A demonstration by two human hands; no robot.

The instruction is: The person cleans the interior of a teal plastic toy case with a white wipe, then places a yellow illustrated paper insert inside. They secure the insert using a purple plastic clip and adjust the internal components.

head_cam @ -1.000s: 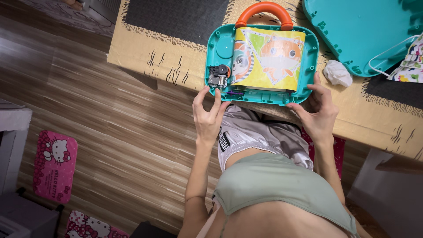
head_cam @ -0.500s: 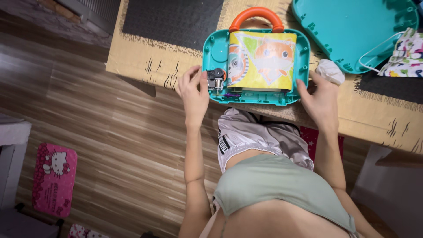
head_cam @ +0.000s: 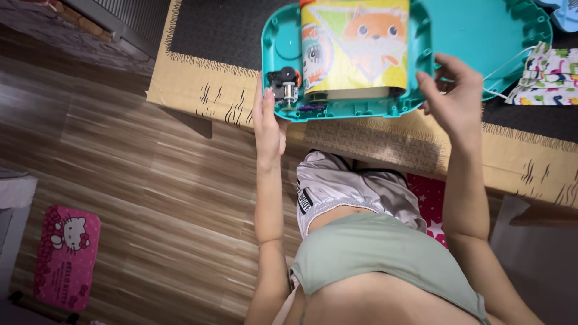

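Hands steady an opened teal toy case (head_cam: 274,36) on the table edge: left hand (head_cam: 268,123) pressed flat against its side, right hand (head_cam: 454,99) loosely open, grasping nothing.

Left hand (head_cam: 269,123) flat, right hand (head_cam: 453,99) curled
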